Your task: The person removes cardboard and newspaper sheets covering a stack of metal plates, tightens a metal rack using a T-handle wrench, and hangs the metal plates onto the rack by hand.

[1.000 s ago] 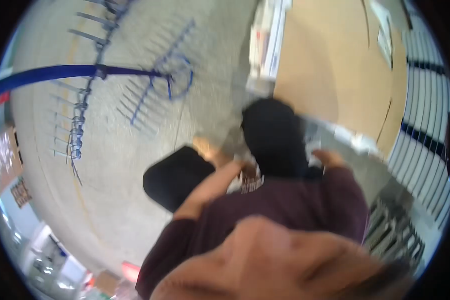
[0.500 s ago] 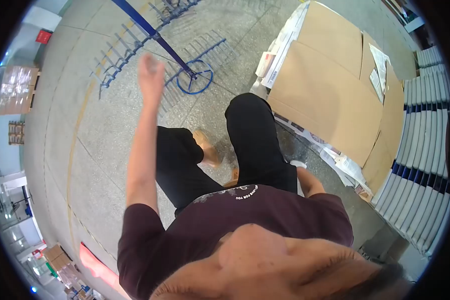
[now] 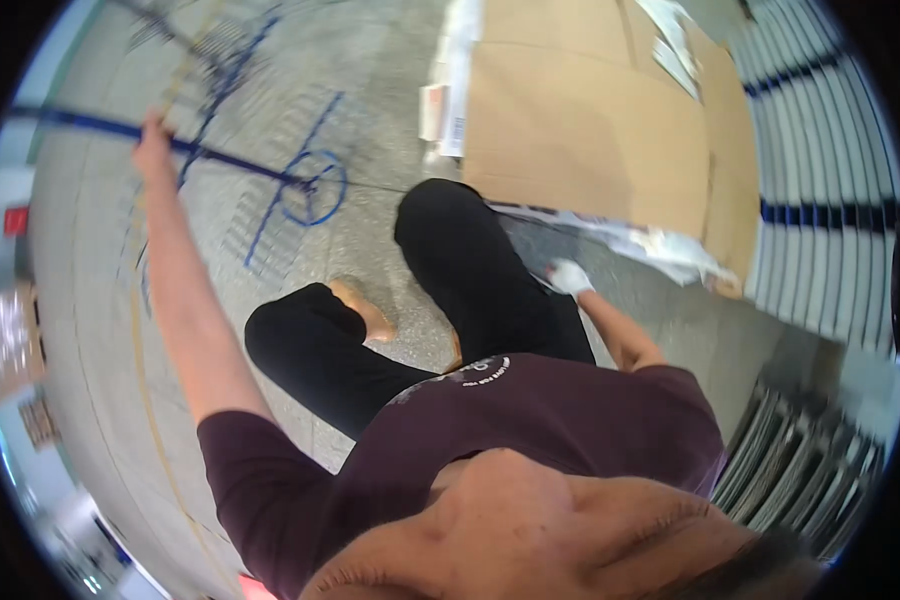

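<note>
industrial workshop, hard floor point(image 3: 370, 80), metal stand point(image 3: 242, 164), cardboard point(image 3: 590, 130)

The long dark-blue round pole point(image 3: 90, 122) near my left hand point(image 3: 152, 148) looks like smooth painted metal; the round blue ring base point(image 3: 344, 188) has the same appearance. My right hand point(image 3: 570, 278) wears a matt white cloth-like covering. The broad tan flat sheet point(image 3: 580, 130) is matt, smooth-faced, creased cardboard; torn white sheets point(image 3: 672, 35) on it look like paper. My dark maroon short-sleeved shirt point(image 3: 560, 410) and black long trousers point(image 3: 460, 245) are matt cloth. The grey speckled floor point(image 3: 355, 245) appears hard, concrete-like. The pale ribbed stack point(image 3: 810, 130) is of indeterminate material.
</note>
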Demonstrator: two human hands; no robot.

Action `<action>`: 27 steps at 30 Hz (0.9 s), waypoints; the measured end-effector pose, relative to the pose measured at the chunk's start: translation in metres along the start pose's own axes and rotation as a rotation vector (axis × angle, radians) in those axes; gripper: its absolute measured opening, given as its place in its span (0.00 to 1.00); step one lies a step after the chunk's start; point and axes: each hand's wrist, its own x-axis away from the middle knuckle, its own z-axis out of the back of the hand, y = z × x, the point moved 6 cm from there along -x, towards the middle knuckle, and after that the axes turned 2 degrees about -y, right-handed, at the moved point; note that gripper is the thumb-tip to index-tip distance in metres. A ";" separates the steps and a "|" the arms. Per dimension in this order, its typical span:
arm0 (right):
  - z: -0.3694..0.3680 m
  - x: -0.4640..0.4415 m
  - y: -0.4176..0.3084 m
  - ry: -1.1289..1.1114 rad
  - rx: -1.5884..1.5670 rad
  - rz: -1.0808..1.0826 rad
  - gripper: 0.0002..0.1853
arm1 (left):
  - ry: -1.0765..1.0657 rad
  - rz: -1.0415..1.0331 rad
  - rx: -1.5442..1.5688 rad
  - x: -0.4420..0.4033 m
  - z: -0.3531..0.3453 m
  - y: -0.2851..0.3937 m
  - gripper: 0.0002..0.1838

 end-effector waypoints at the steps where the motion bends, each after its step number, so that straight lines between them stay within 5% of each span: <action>1: 0.037 0.011 -0.029 0.042 -0.017 0.003 0.16 | -0.019 0.013 0.079 0.004 -0.003 0.002 0.19; 4: 0.119 0.026 -0.093 0.209 -0.058 0.095 0.12 | -0.195 -0.017 0.113 -0.014 -0.003 -0.003 0.19; 6: 0.130 0.016 -0.104 0.221 -0.299 -0.052 0.13 | -0.217 -0.056 0.163 -0.012 -0.003 0.004 0.19; 11: 0.099 -0.050 -0.095 0.007 -1.745 -0.238 0.26 | -0.247 -0.006 0.113 0.032 -0.006 0.049 0.16; 14: 0.099 -0.069 -0.096 -0.119 -2.075 -0.477 0.26 | -0.313 -0.008 0.135 0.056 0.002 0.070 0.14; 16: 0.112 -0.073 -0.110 -0.056 -2.195 -0.419 0.22 | -0.315 -0.032 0.129 0.050 0.008 0.068 0.14; 18: 0.128 -0.079 -0.112 -0.105 -2.283 -0.283 0.22 | -0.355 -0.010 0.162 0.051 0.008 0.070 0.13; 24: 0.304 -0.044 -0.117 0.631 -1.501 0.302 0.16 | -0.421 0.010 0.159 0.091 -0.011 0.088 0.13; 27: 0.391 0.038 -0.159 0.772 -1.284 0.211 0.16 | -0.433 0.013 0.153 0.080 -0.009 0.084 0.13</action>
